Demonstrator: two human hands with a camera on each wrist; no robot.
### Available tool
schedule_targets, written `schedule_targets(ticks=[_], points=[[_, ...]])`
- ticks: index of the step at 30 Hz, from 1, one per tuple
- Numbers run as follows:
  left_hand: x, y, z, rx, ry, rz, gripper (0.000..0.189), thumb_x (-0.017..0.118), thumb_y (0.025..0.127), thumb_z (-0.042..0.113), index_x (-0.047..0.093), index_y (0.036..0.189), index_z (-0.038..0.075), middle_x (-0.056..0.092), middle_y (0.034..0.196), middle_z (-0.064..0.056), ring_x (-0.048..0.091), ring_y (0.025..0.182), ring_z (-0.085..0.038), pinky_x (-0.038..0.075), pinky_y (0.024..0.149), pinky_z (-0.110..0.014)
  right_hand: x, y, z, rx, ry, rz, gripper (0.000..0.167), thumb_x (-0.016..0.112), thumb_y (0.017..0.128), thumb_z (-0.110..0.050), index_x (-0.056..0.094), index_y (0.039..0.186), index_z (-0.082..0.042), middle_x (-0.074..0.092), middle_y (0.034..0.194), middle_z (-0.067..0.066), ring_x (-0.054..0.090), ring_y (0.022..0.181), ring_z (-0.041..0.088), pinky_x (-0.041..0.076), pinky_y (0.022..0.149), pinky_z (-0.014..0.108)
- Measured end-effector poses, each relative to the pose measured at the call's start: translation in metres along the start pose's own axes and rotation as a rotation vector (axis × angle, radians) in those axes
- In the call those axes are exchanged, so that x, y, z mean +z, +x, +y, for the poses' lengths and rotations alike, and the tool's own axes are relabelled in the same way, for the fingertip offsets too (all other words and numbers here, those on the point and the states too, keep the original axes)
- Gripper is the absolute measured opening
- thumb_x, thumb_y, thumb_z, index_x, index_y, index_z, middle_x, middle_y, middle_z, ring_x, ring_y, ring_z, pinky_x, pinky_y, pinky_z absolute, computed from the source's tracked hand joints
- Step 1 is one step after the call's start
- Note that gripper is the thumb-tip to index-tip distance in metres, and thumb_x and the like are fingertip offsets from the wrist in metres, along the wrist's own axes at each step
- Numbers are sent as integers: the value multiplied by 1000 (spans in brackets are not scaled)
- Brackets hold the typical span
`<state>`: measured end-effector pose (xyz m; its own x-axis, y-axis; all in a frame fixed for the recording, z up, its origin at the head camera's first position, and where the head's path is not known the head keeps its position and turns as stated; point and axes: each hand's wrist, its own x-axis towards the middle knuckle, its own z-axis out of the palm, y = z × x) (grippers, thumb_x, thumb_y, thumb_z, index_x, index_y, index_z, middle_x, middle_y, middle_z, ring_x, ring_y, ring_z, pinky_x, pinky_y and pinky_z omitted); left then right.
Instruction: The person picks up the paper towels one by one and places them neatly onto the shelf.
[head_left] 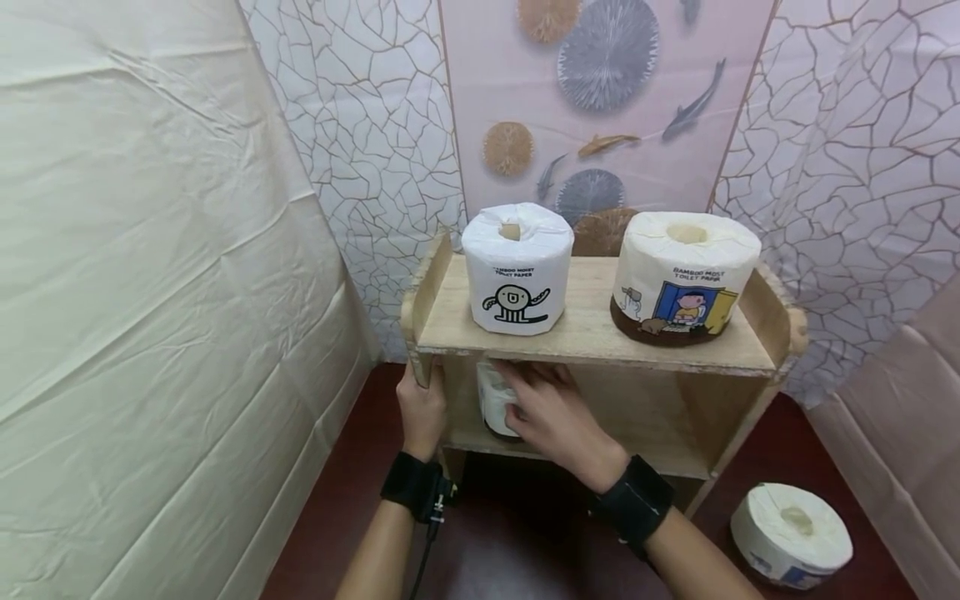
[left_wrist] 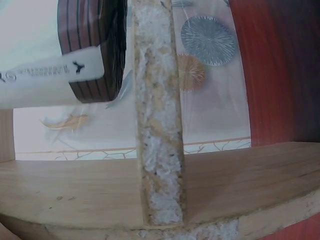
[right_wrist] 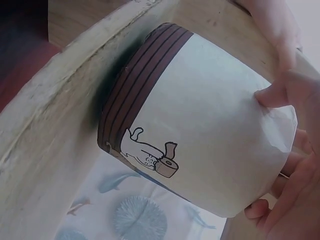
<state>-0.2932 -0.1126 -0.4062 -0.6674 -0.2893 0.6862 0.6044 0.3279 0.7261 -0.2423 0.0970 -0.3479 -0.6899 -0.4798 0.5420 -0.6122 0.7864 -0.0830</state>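
Pale wood makes up the two-tiered shelf unit (head_left: 592, 357) in front of me, its upper tray carrying a white toilet roll (head_left: 517, 279) on the left and a cream toilet roll (head_left: 678, 287) on the right, both upright. In the compartment below, towards its left end, is a brown-based roll (head_left: 495, 404); I can't tell whether its base touches the lower board (head_left: 540, 452). The right hand (head_left: 558, 417) reaches into that compartment and grips this roll by its upper end, thumb on one side and fingers on the other. Just left of the roll, the left hand (head_left: 422, 408) holds the unit's left side panel (head_left: 422, 368). Another roll (head_left: 772, 542) sits outside, right of the unit, on the dark red surface (head_left: 337, 500), well apart from both hands.
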Motion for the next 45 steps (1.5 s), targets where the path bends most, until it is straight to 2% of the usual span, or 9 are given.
schedule_targets(ticks=[6,11,16,23,26,29,33,38,45], points=[[0,-1,-1,11,-13,-18,35,62,108,11,61,141,-2,63,85,-22,62,77,-22,49,69,-28,6,4,-1,7,7,-18,74,81,89,-15,51,157,-13,62,148,13,58,134,32,43,107,54],[0,-1,0,13,-14,-17,36,62,108,11,60,141,-4,64,86,-20,59,77,-22,47,70,-27,9,6,-1,13,2,-36,77,81,88,-14,49,158,-13,63,146,15,57,135,31,44,107,54],[1,0,1,15,-13,-9,36,62,108,10,61,142,-3,73,107,-23,64,83,-25,48,73,-27,9,8,-3,29,8,-75,75,78,91,-15,48,159,-13,59,152,16,53,140,32,41,111,55],[2,0,1,2,-26,-13,35,63,108,10,61,141,0,73,111,-22,69,88,-33,49,73,-27,2,6,-8,13,-32,-76,71,77,94,-24,49,158,-11,52,155,19,52,141,36,43,111,57],[2,1,-1,11,-24,-7,33,64,107,9,63,138,0,74,114,-23,70,90,-35,51,73,-28,1,9,-13,18,-35,-18,65,77,95,-23,54,153,-8,56,149,20,57,133,38,47,107,55],[1,1,-2,18,-17,1,31,64,107,9,65,135,-2,74,111,-24,72,91,-39,53,73,-32,3,15,-22,32,-43,47,51,77,96,-20,61,141,-4,67,127,19,66,113,36,55,94,51],[2,1,-2,22,-8,-4,31,63,107,11,64,135,-3,74,117,-24,73,100,-45,58,77,-44,9,24,-36,72,-111,93,39,79,95,-21,66,125,0,67,104,17,68,92,34,58,76,47],[3,0,-2,20,-6,-20,33,63,108,11,63,138,-3,73,117,-25,74,99,-41,59,75,-47,21,35,-50,184,-270,89,51,84,92,-34,70,127,0,71,108,19,69,89,34,58,68,43],[2,-1,-4,36,32,-4,36,62,108,11,61,142,-1,74,113,-25,75,93,-36,58,70,-48,28,51,-60,248,-363,105,55,86,89,-46,75,124,-4,76,106,19,73,90,39,59,74,47]])
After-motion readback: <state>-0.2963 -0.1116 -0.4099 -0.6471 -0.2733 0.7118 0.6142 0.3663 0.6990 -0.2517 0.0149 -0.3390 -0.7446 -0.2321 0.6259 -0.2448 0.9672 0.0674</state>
